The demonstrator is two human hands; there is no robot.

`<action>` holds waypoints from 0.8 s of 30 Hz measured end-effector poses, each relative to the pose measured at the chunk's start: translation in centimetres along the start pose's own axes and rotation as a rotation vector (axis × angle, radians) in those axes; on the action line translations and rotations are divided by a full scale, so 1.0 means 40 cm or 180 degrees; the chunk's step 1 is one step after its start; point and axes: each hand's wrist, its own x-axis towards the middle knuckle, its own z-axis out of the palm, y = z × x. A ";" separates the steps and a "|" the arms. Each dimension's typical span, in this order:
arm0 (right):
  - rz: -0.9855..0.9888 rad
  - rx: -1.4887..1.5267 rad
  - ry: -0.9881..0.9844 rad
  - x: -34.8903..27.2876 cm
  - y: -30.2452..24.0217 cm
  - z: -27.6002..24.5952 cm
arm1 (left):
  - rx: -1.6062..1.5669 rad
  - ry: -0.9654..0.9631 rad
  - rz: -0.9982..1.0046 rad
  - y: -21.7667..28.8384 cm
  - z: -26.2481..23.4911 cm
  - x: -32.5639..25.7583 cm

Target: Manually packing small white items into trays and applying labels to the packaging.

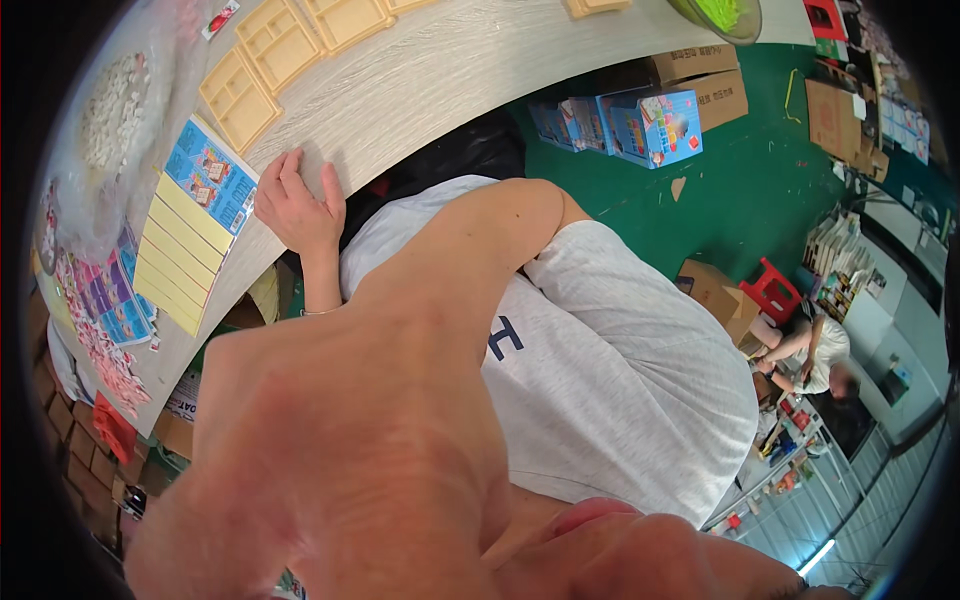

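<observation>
My left hand rests at the edge of the pale wood table, fingers apart and nothing in them, with a bracelet on the wrist. Just beside its fingertips lies a printed card sheet, blue at one end and pale yellow with ruled strips at the other. Beige compartment trays sit in a row beyond that hand. Very near the camera, my right hand and forearm fill the lower left; its fingers are out of sight, so any hold is hidden.
A clear plastic bag of small white pieces, colourful printed packets and scattered pink-white bits lie on the table's left. A bowl holds bright green pieces. Blue boxes and cartons stand on the green floor. Another person sits far right.
</observation>
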 end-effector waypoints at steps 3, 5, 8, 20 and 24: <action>-0.0216 0.0051 -0.0910 0.125 -0.067 0.222 | 0.0103 -0.0022 -0.0060 -0.018 -0.026 -0.003; -0.0435 0.0147 -0.1989 0.173 -0.124 0.292 | 0.0129 0.0015 -0.0145 -0.040 -0.065 -0.009; 0.0380 -0.1271 -0.3370 0.192 -0.103 0.159 | -0.0638 0.0659 -0.0260 -0.101 -0.079 -0.058; -0.0281 -0.6306 -0.4329 0.230 0.156 -0.145 | 0.1553 -0.0718 -0.2002 -0.422 -0.252 -0.060; 0.0232 -0.6733 -0.4483 0.215 0.238 -0.159 | 0.1433 -0.0656 -0.2138 -0.418 -0.248 -0.030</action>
